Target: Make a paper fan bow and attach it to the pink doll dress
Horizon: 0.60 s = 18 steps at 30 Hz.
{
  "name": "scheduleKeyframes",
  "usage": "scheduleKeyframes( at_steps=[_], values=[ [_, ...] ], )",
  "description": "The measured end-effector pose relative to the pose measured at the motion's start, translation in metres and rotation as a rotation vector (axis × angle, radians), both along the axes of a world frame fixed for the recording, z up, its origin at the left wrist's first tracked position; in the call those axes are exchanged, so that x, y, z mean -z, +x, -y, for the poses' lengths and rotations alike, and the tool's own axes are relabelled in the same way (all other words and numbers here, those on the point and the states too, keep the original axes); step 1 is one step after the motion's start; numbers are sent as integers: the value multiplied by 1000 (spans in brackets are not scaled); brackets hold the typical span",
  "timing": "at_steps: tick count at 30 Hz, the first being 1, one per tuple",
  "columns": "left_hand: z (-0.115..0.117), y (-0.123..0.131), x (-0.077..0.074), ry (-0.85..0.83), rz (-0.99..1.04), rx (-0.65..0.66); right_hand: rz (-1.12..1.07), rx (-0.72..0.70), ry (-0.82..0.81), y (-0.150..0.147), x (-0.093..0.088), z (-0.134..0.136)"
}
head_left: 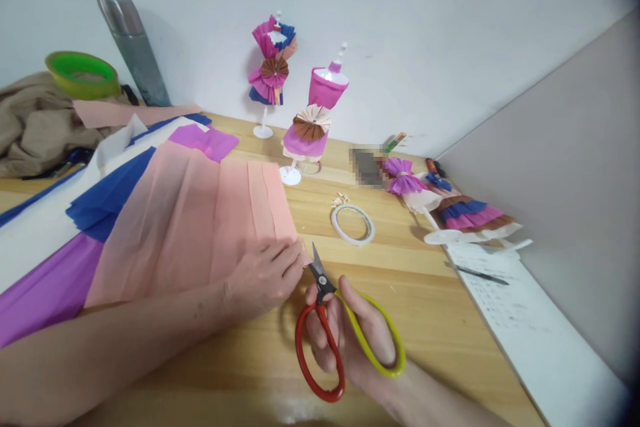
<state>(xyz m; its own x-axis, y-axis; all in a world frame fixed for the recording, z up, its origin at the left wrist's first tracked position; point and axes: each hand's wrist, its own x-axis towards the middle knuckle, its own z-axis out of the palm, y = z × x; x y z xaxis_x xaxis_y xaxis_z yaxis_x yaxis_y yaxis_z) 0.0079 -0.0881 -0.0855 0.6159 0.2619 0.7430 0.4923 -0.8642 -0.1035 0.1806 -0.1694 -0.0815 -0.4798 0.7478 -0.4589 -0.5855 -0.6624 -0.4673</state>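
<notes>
A wide peach sheet of crepe paper [195,213] lies across the left of the table, with a folded strip along its right edge. The fingers of my left hand [267,273] are closed on the lower right corner of this paper. Just right of them, my right hand [345,330] holds scissors [323,281] with one red and one yellow handle loop. The blades are spread, pointing up and away, their tips close to my left fingertips. I cannot tell whether they touch the paper.
Blue crepe paper [114,193] and purple crepe paper [50,270] lie at left. Two dressed mini mannequins [270,73] [313,123] stand by the wall. A tape roll [353,224] lies mid-table; a pen [483,275] rests on written paper [530,320] at right. A flask [137,53] stands back left.
</notes>
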Motion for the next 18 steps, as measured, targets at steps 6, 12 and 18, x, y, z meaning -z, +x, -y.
scheduleKeyframes(
  at_steps=[6, 12, 18],
  values=[
    [0, -2, -2, 15, -10, 2, -36, -28, -15, 3, 4, 0],
    [-1, -3, -2, 25, -45, -1, -125, -18, 31, 4, 9, 1],
    [-2, -2, -2, 26, -39, 17, -195, -21, 53, 2, 6, -1]
  ],
)
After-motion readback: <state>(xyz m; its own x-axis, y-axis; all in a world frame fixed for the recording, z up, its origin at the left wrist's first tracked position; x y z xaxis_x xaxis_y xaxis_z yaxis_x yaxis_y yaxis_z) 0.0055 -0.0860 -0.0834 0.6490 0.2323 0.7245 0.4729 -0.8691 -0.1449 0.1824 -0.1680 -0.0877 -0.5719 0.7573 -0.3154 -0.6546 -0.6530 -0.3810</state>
